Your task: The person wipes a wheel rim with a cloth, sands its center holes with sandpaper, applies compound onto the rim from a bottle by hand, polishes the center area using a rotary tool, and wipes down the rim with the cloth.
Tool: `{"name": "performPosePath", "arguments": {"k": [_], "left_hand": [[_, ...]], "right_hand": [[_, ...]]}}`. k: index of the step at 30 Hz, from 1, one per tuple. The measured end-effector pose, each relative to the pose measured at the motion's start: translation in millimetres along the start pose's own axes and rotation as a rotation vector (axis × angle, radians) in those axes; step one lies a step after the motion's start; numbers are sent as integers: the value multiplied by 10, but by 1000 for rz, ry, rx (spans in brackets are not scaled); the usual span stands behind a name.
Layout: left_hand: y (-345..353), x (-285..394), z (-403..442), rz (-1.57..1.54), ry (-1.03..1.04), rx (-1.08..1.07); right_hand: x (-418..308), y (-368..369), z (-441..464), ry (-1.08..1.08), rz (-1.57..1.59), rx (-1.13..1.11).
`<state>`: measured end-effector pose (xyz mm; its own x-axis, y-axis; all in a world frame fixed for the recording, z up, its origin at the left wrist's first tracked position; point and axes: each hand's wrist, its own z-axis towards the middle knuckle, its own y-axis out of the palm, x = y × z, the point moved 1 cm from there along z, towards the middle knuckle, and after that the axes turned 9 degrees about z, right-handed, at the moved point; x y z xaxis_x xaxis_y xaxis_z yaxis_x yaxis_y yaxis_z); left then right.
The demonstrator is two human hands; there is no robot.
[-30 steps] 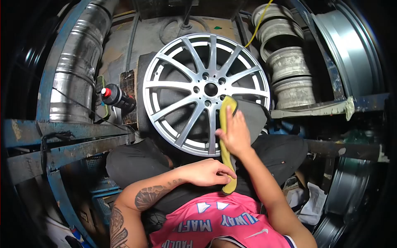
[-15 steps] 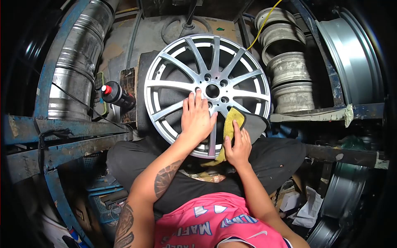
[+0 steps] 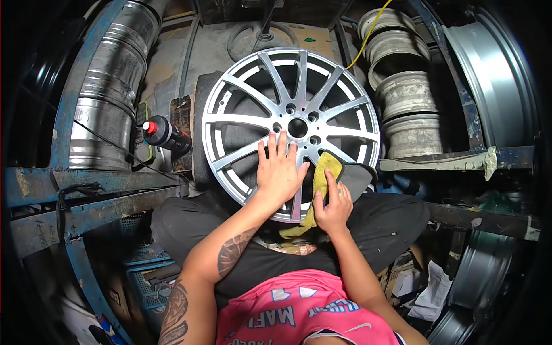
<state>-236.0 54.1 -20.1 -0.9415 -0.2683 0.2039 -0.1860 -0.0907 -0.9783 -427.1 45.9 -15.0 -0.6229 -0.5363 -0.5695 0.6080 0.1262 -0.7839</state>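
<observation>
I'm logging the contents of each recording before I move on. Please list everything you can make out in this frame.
Spoked wheel: one, silver, centre
Yellow cloth: one, yellow, at the wheel's lower edge
Bottle: one, dark with red cap, left of the wheel
Worn rims: about four, dull grey, stacked right
Shiny rims: several, silver, left
Large rim: one, silver, far right
Cord: one, yellow, upper right
Frame beams: several, worn blue, both sides
Basket: at least one, blue, lower left
Jersey: one, pink, worn, bottom
Left hand: one, bare, on the wheel
Right hand: one, bare, on the cloth
</observation>
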Motion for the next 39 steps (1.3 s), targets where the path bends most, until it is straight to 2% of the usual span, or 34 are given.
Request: {"name": "performPosePath", "arguments": {"k": [16, 24, 27, 33, 39], "left_hand": [[6, 2, -17, -5, -29, 48], [-7, -13, -21, 9, -4, -3], [-21, -17, -26, -22, 46, -8], [-73, -1, -21, 2, 113, -52], [-7, 81, 1, -8, 100, -35]], "right_hand": [[-7, 2, 13, -49, -24, 16], [-72, -54, 57, -47, -20, 0], [-15, -161, 141, -18, 136, -31], [7, -66, 236, -113, 41, -4], [-18, -50, 296, -69, 39, 16]]}}
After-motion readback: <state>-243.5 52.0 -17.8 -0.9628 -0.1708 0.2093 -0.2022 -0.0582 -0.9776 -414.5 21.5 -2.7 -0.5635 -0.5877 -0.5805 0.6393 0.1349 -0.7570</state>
